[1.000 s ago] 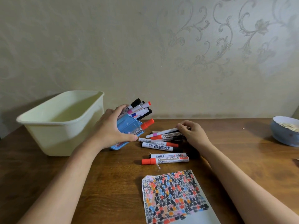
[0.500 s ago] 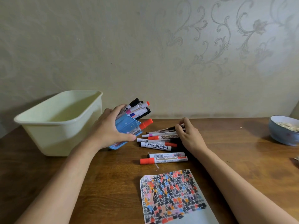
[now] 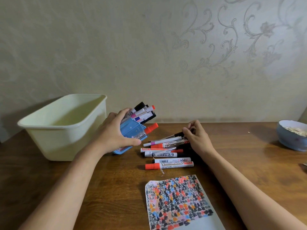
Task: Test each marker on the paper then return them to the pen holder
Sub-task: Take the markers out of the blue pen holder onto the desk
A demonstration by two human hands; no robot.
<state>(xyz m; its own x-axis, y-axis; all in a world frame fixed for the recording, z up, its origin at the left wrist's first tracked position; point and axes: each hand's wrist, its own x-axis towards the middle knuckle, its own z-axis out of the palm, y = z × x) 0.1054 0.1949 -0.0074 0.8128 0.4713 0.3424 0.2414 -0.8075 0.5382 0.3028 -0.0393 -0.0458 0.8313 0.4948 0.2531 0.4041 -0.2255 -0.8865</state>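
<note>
Now, seen from a head cam: a person sits at a wooden worktop (image 3: 249,163) w/ a patterned wall behind. Landmark is the blue pen holder (image 3: 131,132), tilted toward the right and gripped by the left hand (image 3: 114,135), fingers curled round its body, thumb under the front edge. Several capped markers stick out of its mouth. Just right of the holder lies a loose pile of markers (image 3: 166,150), approx side by side on the worktop. At the far-right top of that pile the right hand (image 3: 197,138) has its fingers pressed together, pinching a thin black marker (image 3: 178,134) near its end, the other end resting on the pile. In front of the holder, toward the viewer, lies the paper (image 3: 177,201), mostly covered w/ red, black, blue and pink test marks. Left of the holder stands a pale bin (image 3: 49,130); far right, a blue bowl (image 3: 289,140).

Step in hand, by my reading: picking the next marker. Next move likely needs lifting it clear w/o dragging its neighbours, then testing it on the paper or slotting it into the tilted holder; I can't tell which.
</note>
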